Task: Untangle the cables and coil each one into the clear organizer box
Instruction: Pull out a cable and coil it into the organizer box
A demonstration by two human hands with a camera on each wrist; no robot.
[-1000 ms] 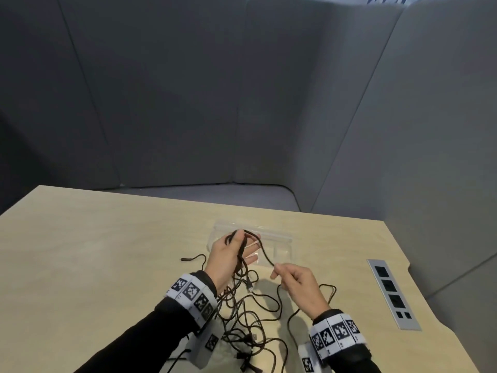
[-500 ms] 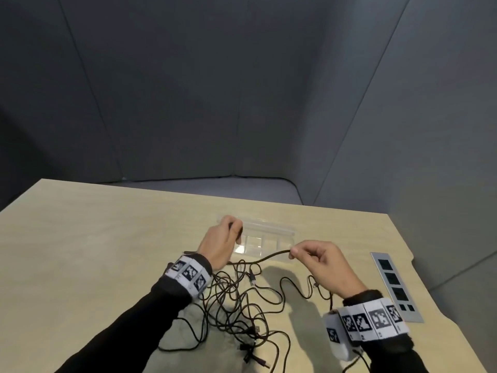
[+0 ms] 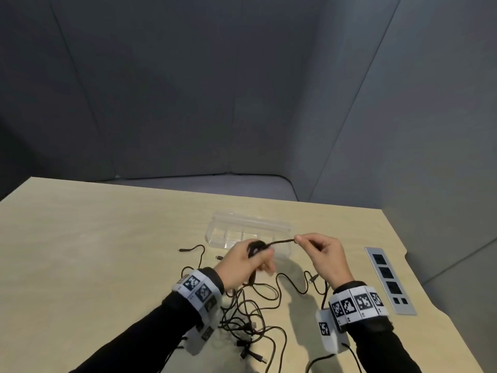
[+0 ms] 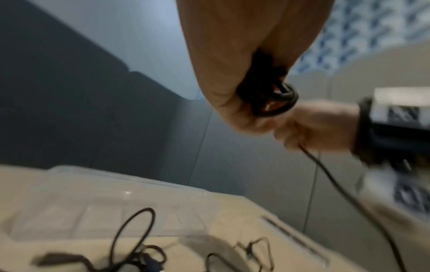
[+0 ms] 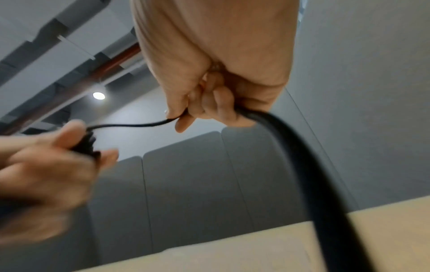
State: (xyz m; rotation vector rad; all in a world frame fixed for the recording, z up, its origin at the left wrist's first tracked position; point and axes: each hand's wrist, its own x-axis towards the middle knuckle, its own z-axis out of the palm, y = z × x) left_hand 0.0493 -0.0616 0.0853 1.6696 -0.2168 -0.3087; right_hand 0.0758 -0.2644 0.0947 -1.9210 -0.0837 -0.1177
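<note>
Above the table point(image 3: 107, 251), my left hand point(image 3: 242, 262) grips the limp cable's point(image 3: 282, 241) coil; my right hand point(image 3: 322, 254) pinches its light, springy free run.

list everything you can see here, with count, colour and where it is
black cable: one, black, partly coiled in the left hand, a short run stretched across to the right hand
tangled cables: count unclear, black, piled on the table between the forearms
clear organizer box: one, clear, lid open, on the table just beyond the hands, compartments look empty
table: one, light wood
socket panel: one, grey with black sockets, set in the table at right
wall panels: grey, around the table
left hand: grips the coil
right hand: pinches the cable
</note>
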